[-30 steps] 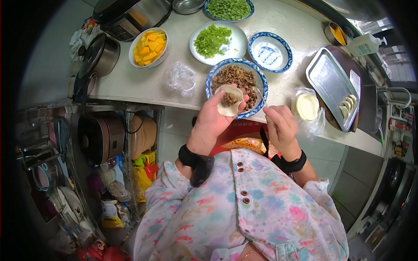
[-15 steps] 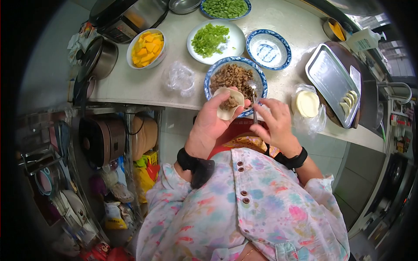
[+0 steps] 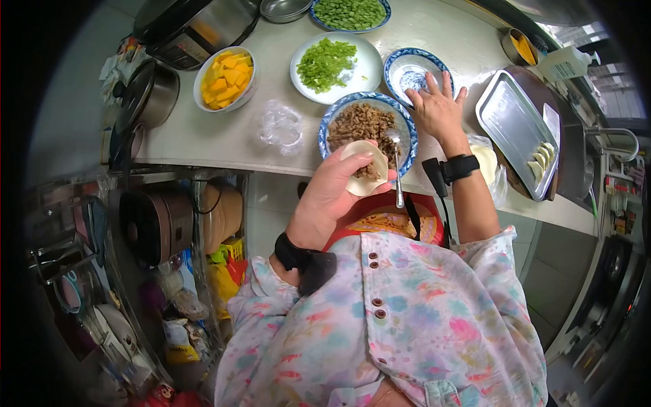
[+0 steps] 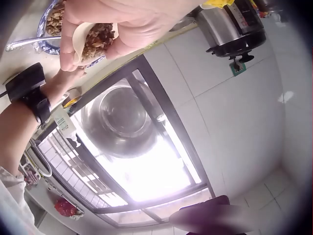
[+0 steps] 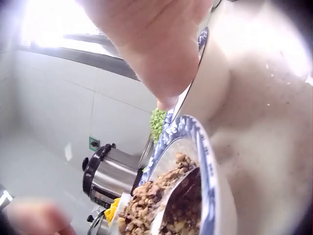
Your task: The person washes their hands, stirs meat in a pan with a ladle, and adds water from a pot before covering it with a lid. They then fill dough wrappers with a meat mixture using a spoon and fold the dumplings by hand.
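In the head view the left hand [image 3: 324,197] cups a round dough wrapper [image 3: 359,183] with brown filling on it, thumb over its edge, in front of the filling bowl [image 3: 327,125]. A metal spoon [image 3: 399,183] rests in that bowl, its handle over the front rim. The right hand [image 3: 439,112] is over the near right rim of a blue-rimmed bowl [image 3: 397,57], fingers spread and holding nothing visible; whether the fingertips touch inside is unclear. The left wrist view shows the folded wrapper [image 4: 79,41] between thumb and fingers.
Stacked wrappers [image 3: 485,163] in plastic lie right of the filling bowl. A metal tray [image 3: 508,129] with several dumplings [image 3: 541,161] stands farther right. Chopped greens on a plate [image 3: 366,64], a bowl of orange pieces [image 3: 226,78] and a crumpled bag [image 3: 280,127] are at the left.
The right hand has let go of the spoon, which now lies in the filling bowl, and has moved forward to the blue-rimmed bowl. The left hand has shifted slightly right, with the wrapper more folded.
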Motion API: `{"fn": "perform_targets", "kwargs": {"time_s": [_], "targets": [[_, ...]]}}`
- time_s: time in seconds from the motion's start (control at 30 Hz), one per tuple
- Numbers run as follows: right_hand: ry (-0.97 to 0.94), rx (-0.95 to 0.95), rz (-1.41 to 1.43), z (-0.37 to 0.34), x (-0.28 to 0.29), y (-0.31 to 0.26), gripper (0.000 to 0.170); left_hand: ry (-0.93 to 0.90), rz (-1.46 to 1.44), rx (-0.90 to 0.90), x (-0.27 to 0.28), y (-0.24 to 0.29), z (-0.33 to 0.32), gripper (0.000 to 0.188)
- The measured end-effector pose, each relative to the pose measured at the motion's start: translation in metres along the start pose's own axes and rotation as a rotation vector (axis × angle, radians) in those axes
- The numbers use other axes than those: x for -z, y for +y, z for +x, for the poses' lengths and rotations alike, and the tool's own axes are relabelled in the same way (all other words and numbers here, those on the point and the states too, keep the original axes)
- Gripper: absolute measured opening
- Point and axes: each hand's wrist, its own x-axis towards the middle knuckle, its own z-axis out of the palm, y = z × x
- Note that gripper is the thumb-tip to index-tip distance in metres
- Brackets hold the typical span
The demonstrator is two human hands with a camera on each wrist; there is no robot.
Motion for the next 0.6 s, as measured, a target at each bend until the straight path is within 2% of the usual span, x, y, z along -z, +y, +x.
{"fn": "perform_targets", "kwargs": {"time_s": [0.07, 0.17, 0.3, 0.4, 0.5, 0.6], "targets": [[0.023, 0.038, 0.0, -0.002, -0.001, 0.002, 0.052, 0.011, -0.001, -0.014, 0.002, 0.002, 0.0, 0.03], [0.163, -0.029, 0.184, -0.013, 0.006, -0.002, 0.047, 0.015, 0.004, -0.035, 0.005, 0.002, 0.004, 0.03], [0.276, 0.247, 0.819, -0.045, 0.044, -0.021, 0.033, -0.001, 0.029, -0.023, 0.005, 0.004, 0.009, 0.032], [0.273, 0.514, 0.792, -0.066, 0.067, -0.042, 0.03, -0.033, -0.007, -0.043, -0.003, 0.003, 0.012, 0.034], [0.245, 0.581, 0.596, -0.071, 0.062, -0.047, 0.03, -0.035, 0.029, -0.046, -0.006, 0.003, 0.016, 0.034], [0.222, 0.554, 0.648, -0.079, 0.063, -0.033, 0.029, 0.025, 0.022, -0.046, -0.014, 0.004, 0.013, 0.026]]}}
